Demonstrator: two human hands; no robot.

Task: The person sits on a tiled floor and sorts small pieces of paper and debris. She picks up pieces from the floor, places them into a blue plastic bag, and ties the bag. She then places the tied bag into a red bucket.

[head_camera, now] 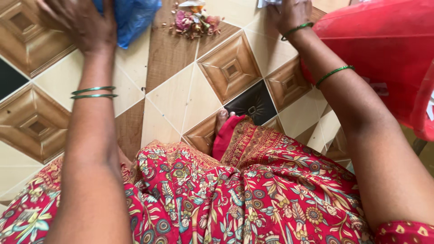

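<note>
Left hand (79, 22) lies spread, fingers apart, on the blue bag (131, 16) at far left; best keep it pinned flat. Right hand (289, 16) at far right pinches something white (270, 2), mostly cut off. Petal litter (195, 20) lies between them; a red chair (384, 58) crowds the right arm

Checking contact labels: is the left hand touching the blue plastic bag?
Touching. The head view shows the left hand pressed on the blue plastic bag at the top edge, the hand overlapping the plastic with no gap.
</note>
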